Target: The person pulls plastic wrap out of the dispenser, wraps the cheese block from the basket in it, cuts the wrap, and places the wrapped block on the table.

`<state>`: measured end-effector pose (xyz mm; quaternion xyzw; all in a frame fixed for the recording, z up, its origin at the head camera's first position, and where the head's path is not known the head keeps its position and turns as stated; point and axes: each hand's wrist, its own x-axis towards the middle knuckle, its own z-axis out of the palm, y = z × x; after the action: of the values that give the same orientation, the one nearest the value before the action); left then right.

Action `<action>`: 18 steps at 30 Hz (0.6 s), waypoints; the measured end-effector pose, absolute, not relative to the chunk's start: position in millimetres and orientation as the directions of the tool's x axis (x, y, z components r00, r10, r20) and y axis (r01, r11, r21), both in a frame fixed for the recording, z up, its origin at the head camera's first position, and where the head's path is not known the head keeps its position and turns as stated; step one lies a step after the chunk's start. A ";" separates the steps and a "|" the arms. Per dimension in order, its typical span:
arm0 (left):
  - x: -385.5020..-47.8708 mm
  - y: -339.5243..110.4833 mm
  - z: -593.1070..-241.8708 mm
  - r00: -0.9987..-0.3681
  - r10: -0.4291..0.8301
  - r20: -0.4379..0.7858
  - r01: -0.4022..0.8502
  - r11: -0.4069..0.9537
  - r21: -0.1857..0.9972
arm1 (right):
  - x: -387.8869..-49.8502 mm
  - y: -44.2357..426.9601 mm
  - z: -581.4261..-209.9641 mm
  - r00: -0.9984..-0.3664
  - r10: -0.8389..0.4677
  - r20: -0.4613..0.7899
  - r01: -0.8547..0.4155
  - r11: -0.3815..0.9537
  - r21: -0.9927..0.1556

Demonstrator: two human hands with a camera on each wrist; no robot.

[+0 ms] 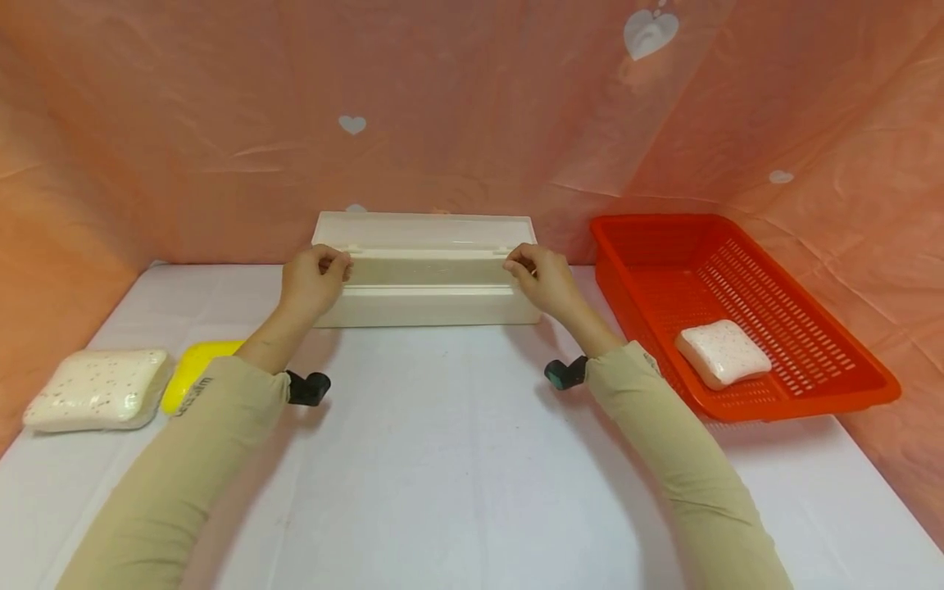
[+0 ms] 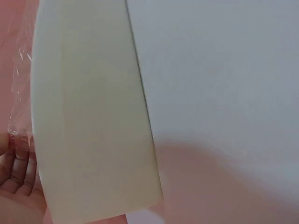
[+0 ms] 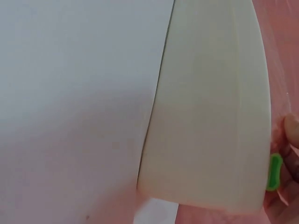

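A long cream cling film dispenser (image 1: 428,310) lies at the back of the table, its lid (image 1: 424,229) raised. At its left end, my left hand (image 1: 310,280) pinches the edge of the clear cling film (image 2: 21,100) between thumb and fingers. Opposite it, my right hand (image 1: 547,280) pinches the film's other side at the dispenser's right end. In the right wrist view, a small green piece (image 3: 274,171) sits at the dispenser's edge, beside the right fingers. The film is barely visible in the head view.
A red plastic basket (image 1: 804,307) stands on the right with a speckled white block (image 1: 723,352) inside. To the left lies a larger, glossy speckled block (image 1: 99,389). Beside it, a yellow object (image 1: 195,373) is partly covered by the left sleeve. Pink sheeting (image 1: 472,98) hangs behind.
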<state>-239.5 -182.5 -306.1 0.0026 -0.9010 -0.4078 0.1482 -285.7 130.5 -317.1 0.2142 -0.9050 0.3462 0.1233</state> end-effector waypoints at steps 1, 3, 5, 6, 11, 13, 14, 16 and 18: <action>-239.6 -182.6 -305.7 -0.954 -0.136 0.268 0.115 0.661 0.741 | -286.5 131.1 -317.2 -0.876 -0.307 0.372 -0.477 0.662 -0.578; -239.5 -182.0 -304.6 -0.948 -0.154 0.279 0.116 0.648 0.753 | -288.0 132.3 -317.4 -0.878 -0.310 0.366 -0.476 0.651 -0.592; -239.7 -182.7 -304.2 -0.944 -0.163 0.286 0.121 0.636 0.762 | -289.7 132.3 -317.6 -0.884 -0.308 0.351 -0.466 0.638 -0.613; -239.7 -182.9 -303.9 -0.943 -0.168 0.286 0.121 0.628 0.769 | -290.5 132.2 -317.6 -0.889 -0.305 0.343 -0.458 0.630 -0.627; -240.1 -186.4 -301.8 -0.934 -0.218 0.285 0.112 0.577 0.809 | -294.9 131.8 -317.3 -0.905 -0.276 0.324 -0.425 0.586 -0.690; -239.4 -188.8 -300.5 -0.932 -0.226 0.285 0.111 0.567 0.816 | -296.9 131.3 -317.0 -0.908 -0.269 0.320 -0.418 0.562 -0.714; -238.8 -189.7 -299.7 -0.931 -0.226 0.286 0.114 0.563 0.819 | -297.8 130.9 -316.6 -0.914 -0.260 0.310 -0.404 0.542 -0.737; -237.9 -191.6 -298.2 -0.933 -0.217 0.289 0.124 0.559 0.820 | -299.9 130.4 -316.4 -0.932 -0.240 0.270 -0.357 0.493 -0.793; -237.2 -193.1 -296.6 -0.933 -0.211 0.293 0.134 0.551 0.824 | -301.6 129.9 -315.3 -0.954 -0.216 0.210 -0.287 0.438 -0.852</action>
<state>-237.2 -193.1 -296.6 0.0224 -0.8615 -0.4733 0.1823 -301.6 129.9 -315.3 0.1485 -0.8473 0.5088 0.0347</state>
